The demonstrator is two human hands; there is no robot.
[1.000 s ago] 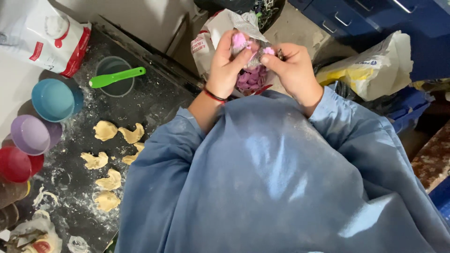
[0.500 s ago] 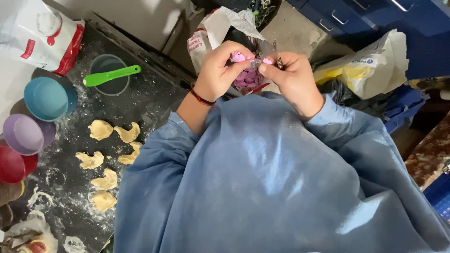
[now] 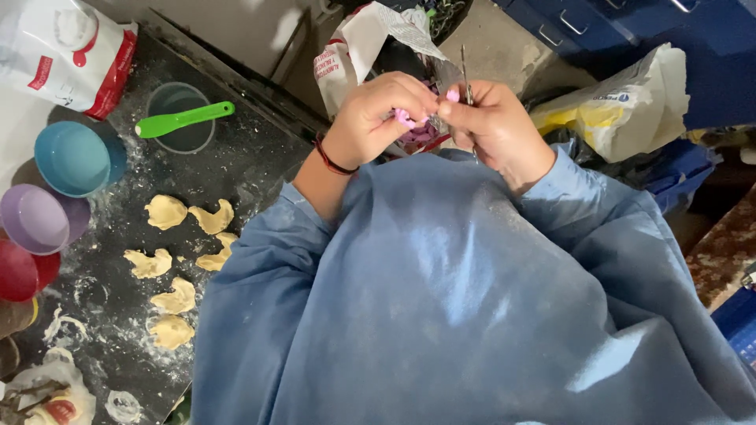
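Observation:
My left hand and my right hand meet in front of my blue smock, fingertips together. My left hand pinches a small pink piece. A thin metal blade stands upright from my right hand, whose thumb presses another pink bit. Both hands hover over an open white bag with purple scraps inside, mostly hidden by my fingers.
On the left, a floured black worktop carries several pale dough shapes. A green spatula rests in a grey cup, beside blue, purple and red bowls. A flour bag lies top left. A yellow-white sack sits right.
Both hands have drawn closer together and slightly nearer my body over the bag. The pink piece, held higher before, is now pinched between the fingertips.

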